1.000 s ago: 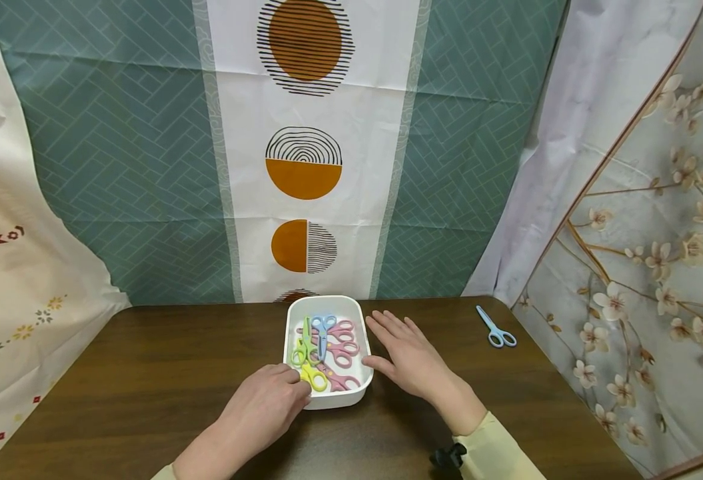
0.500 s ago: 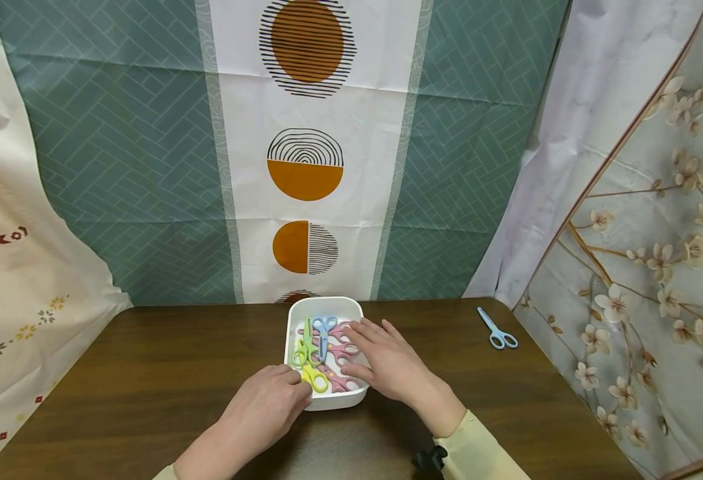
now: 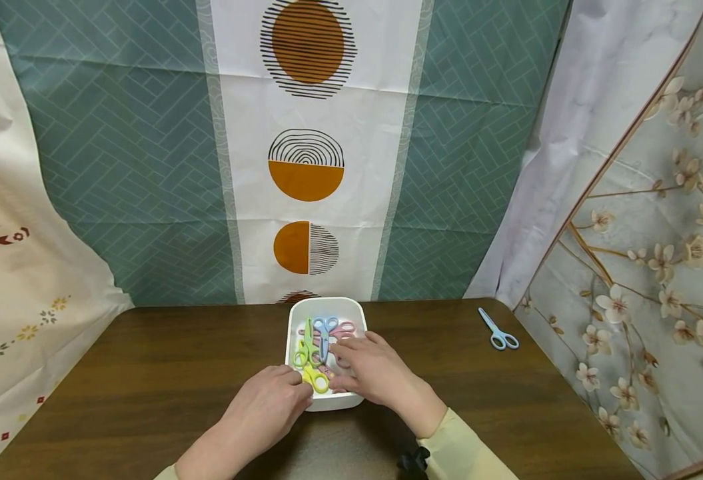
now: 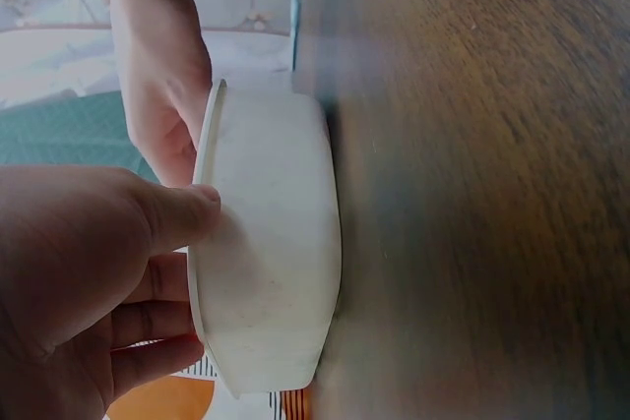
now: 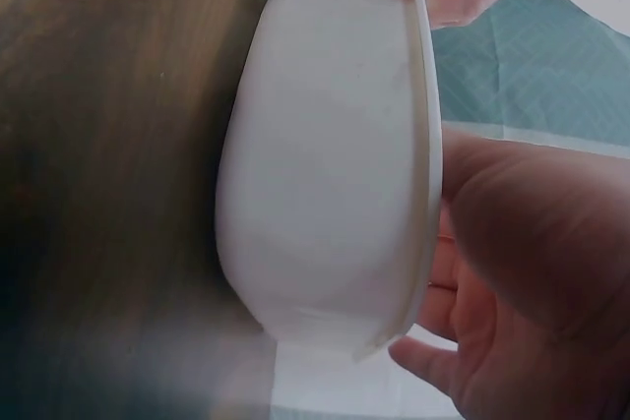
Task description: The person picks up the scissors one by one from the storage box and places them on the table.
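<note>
A white plastic tray (image 3: 295,312) holds several children's scissors. My left hand (image 3: 267,403) pinches its front left rim, with the thumb outside the wall and the fingers over the edge in the left wrist view. My right hand (image 3: 375,370) reaches over the right side, its fingers loosely bent above the pink scissors (image 3: 346,327), which it partly hides. Beside those lie blue scissors (image 3: 324,333), green scissors (image 3: 308,341) and yellow scissors (image 3: 314,378). In the right wrist view the tray wall (image 5: 330,154) hides what the right fingertips touch.
Another pair of light blue scissors (image 3: 498,333) lies on the dark wooden table (image 3: 165,373), far to the right. Patterned cloths hang behind the table (image 3: 309,180) and on the right (image 3: 657,280).
My right hand has moved left, from beside the tray's right rim to over the pink scissors inside. My left hand and the tray have stayed in place.
</note>
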